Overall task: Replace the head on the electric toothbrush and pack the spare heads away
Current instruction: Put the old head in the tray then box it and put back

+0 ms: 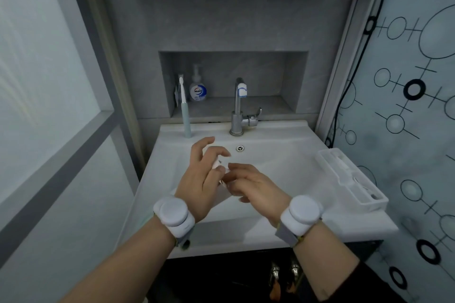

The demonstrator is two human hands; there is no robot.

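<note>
**Handling the small white piece over the basin**

You are working at the centre of the frame, both hands together above the sink (283, 155). Your left hand (199, 179) is curling round a small white object (218, 163), probably a spare head or its wrapper; it is too hidden to say which. Your right hand (248, 184) is meeting it with fingertips drawn close, apparently pinching its edge, though I cannot tell for sure.

The electric toothbrush (185, 110) is standing upright at the centre left, on the sink's back ledge, with a white head already fitted. The storage case (352, 179) is lying open at the right edge of the sink.

In my judgement, you are best keeping the piece over the basin but away from the overflow hole (240, 148), since smooth plastic slips easily. Be pulling with fingertips, not twisting.

The sink is looking glossy and rounded; the case is translucent, ribbed plastic; the toothbrush handle is a slim, matte pale-green cylinder; the tap (240, 108) is brushed metal.
</note>
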